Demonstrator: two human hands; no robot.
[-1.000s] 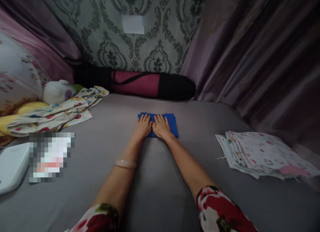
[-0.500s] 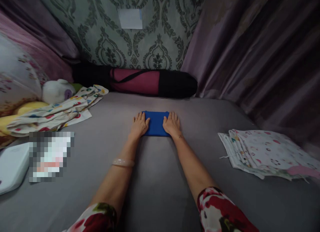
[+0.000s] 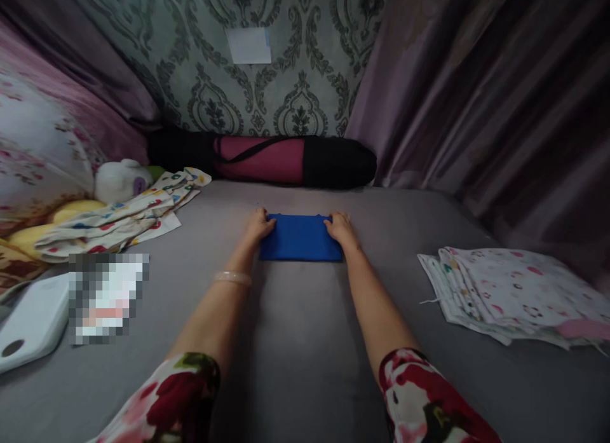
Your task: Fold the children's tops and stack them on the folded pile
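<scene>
A flat blue folded cloth [image 3: 301, 238] lies on the grey bed sheet [image 3: 305, 316], in the middle of the head view. At its far left corner is my left hand [image 3: 260, 225], thumb on top and fingers curled at the edge. My right hand [image 3: 341, 227] pinches the far right corner in the same way. Parts of the fingers of both hands are hidden from this angle. A pale bangle circles my left wrist.
Behind the cloth, a black and pink long bag [image 3: 262, 158] lies along the wall. To the left are a patterned cloth [image 3: 128, 214], a white stuffed toy [image 3: 121, 181] and a white device [image 3: 35, 316]. A stack of folded printed cloths [image 3: 515, 290] sits at the right.
Both hands have gone from lying flat on the blue cloth's sides to gripping its far corners, and they are farther apart. More of the cloth's width shows. The view has shifted slightly.
</scene>
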